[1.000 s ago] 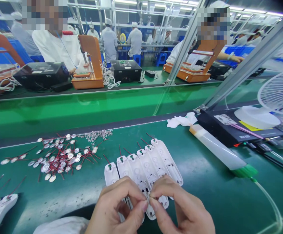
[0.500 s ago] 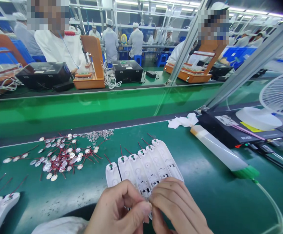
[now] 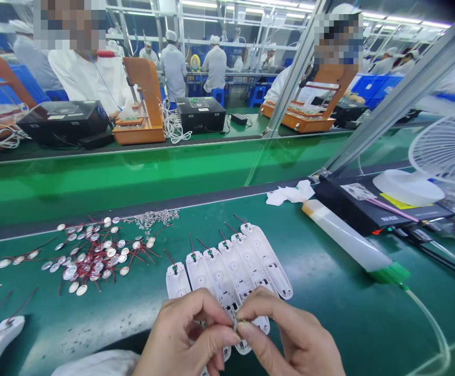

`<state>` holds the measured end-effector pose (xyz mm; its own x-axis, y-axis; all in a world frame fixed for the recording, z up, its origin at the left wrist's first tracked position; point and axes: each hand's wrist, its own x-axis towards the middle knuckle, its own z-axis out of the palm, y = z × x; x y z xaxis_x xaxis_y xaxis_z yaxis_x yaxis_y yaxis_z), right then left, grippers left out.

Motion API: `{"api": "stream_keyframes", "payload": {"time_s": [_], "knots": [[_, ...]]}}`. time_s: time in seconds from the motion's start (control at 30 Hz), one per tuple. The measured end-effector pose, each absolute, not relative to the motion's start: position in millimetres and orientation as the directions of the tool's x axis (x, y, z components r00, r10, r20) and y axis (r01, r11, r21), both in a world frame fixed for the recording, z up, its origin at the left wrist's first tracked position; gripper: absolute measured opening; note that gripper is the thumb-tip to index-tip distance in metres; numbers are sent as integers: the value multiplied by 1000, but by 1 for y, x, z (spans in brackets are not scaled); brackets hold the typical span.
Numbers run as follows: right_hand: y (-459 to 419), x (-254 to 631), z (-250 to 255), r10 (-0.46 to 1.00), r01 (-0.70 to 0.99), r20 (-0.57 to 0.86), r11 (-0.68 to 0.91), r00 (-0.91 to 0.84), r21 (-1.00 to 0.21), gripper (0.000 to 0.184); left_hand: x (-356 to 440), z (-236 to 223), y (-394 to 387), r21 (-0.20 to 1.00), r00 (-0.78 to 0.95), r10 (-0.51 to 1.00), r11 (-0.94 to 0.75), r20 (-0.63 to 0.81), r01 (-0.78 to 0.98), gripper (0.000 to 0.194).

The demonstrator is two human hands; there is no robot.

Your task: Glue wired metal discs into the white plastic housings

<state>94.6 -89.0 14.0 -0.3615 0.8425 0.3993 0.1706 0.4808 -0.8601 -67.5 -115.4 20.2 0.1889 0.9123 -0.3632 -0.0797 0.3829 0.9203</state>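
My left hand (image 3: 188, 331) and my right hand (image 3: 290, 334) meet at the fingertips, thumbs and forefingers pinched. Between them is a small metal piece (image 3: 235, 318), too tiny to name more exactly. Just below and beyond the fingers lies a row of several white plastic housings (image 3: 218, 277), open side up. Each has a small green board and a red wire at its far end. My hands cover the near ends of some housings.
At the left lies a pile of round discs (image 3: 90, 256) with red wires. Behind it are small metal parts (image 3: 152, 218). More white housings (image 3: 0, 339) sit at lower left. A white tube (image 3: 345, 237), black box (image 3: 384, 209) and fan (image 3: 446, 146) stand right. Co-workers sit beyond the green panel (image 3: 133, 177).
My right fingers folded flatter over the left fingertips half a second ago, and are now back in a pinch. The view shifted slightly. The housings have stayed in place.
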Motion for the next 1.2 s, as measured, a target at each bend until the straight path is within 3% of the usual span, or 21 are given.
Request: {"api": "stream_keyframes", "payload": {"time_s": [0.23,0.43,0.5,0.63,0.77,0.93,1.07,1.2], "knots": [[-89,96,8,860,143,347,423,-374,-895,10,-68,20,-114,922,153,920,377,-362,-89,29],[-89,97,13,829,201,405,504,-385,-840,18,-67,21,-115,922,152,924,369,-351,-113,29],[-90,95,13,867,211,363,446,-341,-870,14,-68,18,-117,955,116,956,280,-268,-100,23],[-92,92,11,965,120,88,121,-247,-985,3,-68,14,-119,999,53,998,26,-27,26,12],[-92,90,10,962,33,-43,-35,-270,-999,9,-69,16,-117,962,43,981,-193,188,191,9],[-97,85,11,988,65,-16,-6,-152,-998,15,-70,17,-114,905,59,948,-316,313,285,8],[-102,80,10,984,30,-14,-9,-180,-999,20,-70,12,-114,860,59,920,-384,387,336,9],[-104,78,8,975,129,141,164,-174,-978,15,-69,11,-113,877,51,935,-348,352,332,10]]}}
